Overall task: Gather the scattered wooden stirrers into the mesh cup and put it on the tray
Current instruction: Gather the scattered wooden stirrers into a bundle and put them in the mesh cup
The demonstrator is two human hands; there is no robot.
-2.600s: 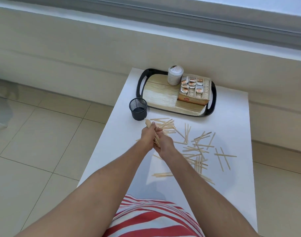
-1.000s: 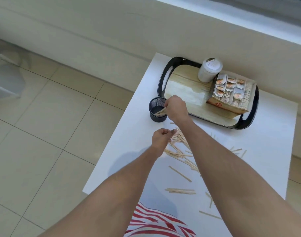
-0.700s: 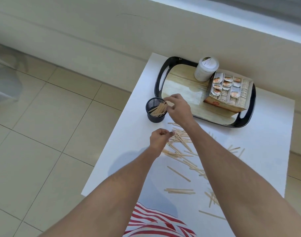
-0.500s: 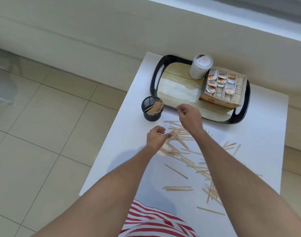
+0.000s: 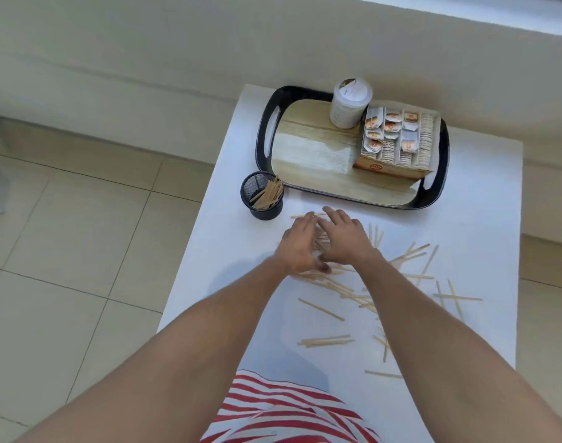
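Observation:
The black mesh cup [image 5: 262,196] stands on the white table just left of the tray's near corner, with a bunch of wooden stirrers leaning inside it. Many more stirrers [image 5: 410,270] lie scattered across the table. My left hand [image 5: 297,247] and my right hand [image 5: 345,239] rest palm down, side by side, on a heap of stirrers a little in front of the cup. The fingers are spread and cover the heap beneath them. The black tray [image 5: 311,155] with a wood-look bottom sits behind the cup.
On the tray stand a white lidded jar [image 5: 350,103] and an open cardboard box of sachets [image 5: 398,142]. The white table [image 5: 484,193] is narrow, with tiled floor to the left and a wall ledge behind it.
My right hand dropped a bunch of stirrers into the cup and came back to the heap beside my left hand. Both hands now lie flat on the stirrers.

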